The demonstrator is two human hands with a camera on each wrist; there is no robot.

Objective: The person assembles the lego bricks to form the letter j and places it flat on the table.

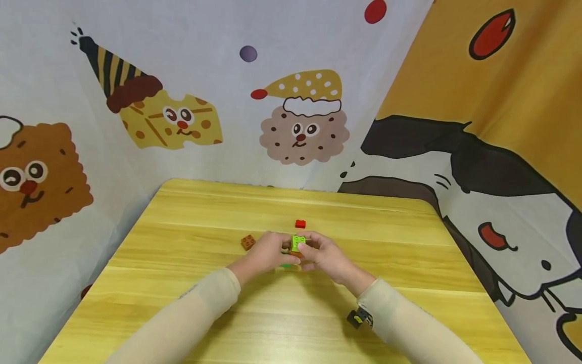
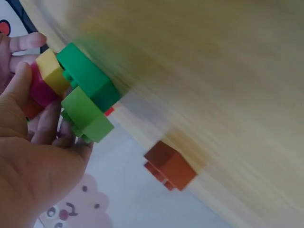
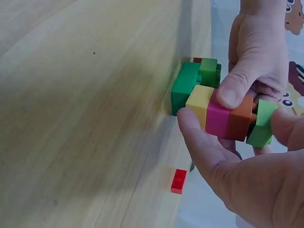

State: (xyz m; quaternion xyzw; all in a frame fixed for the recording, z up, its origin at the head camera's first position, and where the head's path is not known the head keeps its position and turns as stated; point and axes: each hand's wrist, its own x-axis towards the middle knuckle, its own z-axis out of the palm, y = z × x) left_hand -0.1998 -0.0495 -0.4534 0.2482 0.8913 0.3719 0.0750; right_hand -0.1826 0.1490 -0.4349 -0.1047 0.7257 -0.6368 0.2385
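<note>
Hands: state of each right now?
Left hand: fingers curled round the brick stack, gripping it.
Right hand: thumb and fingers pinching the same brick stack.

Bright, even light from above — soft shadows fall under the forearms on the table (image 1: 182,212); the head view bends toward its edges; both wrist views show the tabletop smeared, the blocks above it fairly sharp.
</note>
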